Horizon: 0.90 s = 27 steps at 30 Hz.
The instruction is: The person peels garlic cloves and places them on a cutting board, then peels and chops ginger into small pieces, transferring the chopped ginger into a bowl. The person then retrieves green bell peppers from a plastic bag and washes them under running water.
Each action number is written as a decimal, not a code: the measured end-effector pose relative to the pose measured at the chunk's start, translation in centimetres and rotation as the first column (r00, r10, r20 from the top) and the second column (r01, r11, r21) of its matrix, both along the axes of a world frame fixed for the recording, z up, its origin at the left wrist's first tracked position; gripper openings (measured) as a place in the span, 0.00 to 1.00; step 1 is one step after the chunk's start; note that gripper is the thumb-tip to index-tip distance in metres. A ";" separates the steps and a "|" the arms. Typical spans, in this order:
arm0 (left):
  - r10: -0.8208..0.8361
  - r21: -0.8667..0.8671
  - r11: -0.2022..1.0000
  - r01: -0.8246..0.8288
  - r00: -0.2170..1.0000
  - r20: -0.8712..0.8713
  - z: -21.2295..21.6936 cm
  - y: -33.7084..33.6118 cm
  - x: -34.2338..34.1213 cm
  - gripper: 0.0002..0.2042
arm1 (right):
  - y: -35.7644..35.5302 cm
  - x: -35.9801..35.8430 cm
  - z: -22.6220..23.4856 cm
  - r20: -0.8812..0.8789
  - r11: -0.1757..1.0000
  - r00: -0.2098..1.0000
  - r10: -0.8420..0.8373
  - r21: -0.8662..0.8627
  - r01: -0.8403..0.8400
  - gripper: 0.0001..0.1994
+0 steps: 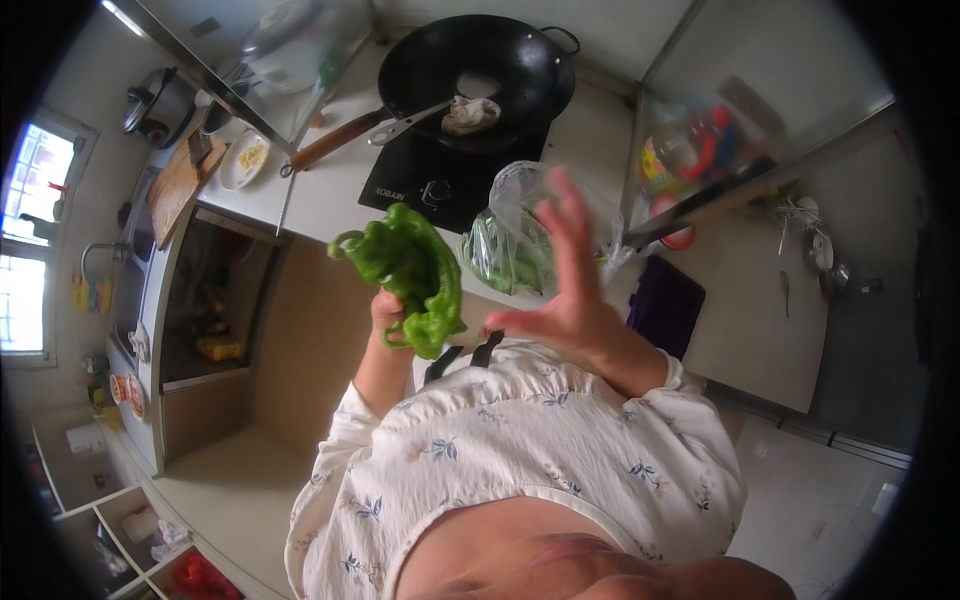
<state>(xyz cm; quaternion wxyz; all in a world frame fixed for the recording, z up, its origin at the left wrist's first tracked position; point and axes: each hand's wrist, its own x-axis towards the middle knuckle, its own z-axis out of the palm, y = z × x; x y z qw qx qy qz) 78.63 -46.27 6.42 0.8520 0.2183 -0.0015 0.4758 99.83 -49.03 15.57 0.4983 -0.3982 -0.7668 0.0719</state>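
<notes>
Several green peppers [410,265] are bunched in my left hand [387,312], whose fingers close round them; the peppers hide most of those fingers. My right hand [572,290] is raised with fingers spread and nothing in it, slightly smeared by motion. Just beyond it, a clear plastic bag [520,195] with more green vegetables inside sits at the counter's near edge. Behind the bag stands a black induction cooker [405,190] bearing a black wok [410,75]. In the wok lie a crumpled whitish cloth [470,115] and the end of a metal spatula [395,128].
To the left are a plate of chopped yellowish food [243,161], a wooden cutting board [180,185] and a sink with a tap [100,250]. Glass panels with a metal edge [235,105] flank the cooker. On the right a dark purple box [665,300] lies near the counter's edge.
</notes>
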 end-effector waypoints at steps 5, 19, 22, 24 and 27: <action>0.042 0.044 0.998 -0.039 0.998 -0.057 -0.7 0.6 -1.6 0.32 | -0.4 4.6 -2.8 0.513 0.875 0.802 -0.307 -0.178 0.449 0.54; -0.203 0.191 0.967 0.171 0.965 0.165 0.1 3.5 0.2 0.36 | -8.6 11.2 5.3 -0.646 0.803 0.557 -0.521 -0.593 0.064 0.05; -0.257 0.215 0.950 0.225 0.957 0.132 -0.1 4.0 1.1 0.37 | -12.1 13.4 7.6 -0.675 0.721 0.268 -0.688 -0.591 0.363 0.06; -0.262 0.169 0.956 0.238 0.955 0.139 -0.2 3.7 1.8 0.36 | -13.8 15.4 8.0 -0.646 0.648 0.209 -0.734 -0.576 0.499 0.06; -0.214 0.048 0.976 0.212 0.976 0.041 -0.5 3.2 2.8 0.38 | -15.2 20.1 7.5 -0.545 0.562 0.260 -0.797 -0.510 0.651 0.07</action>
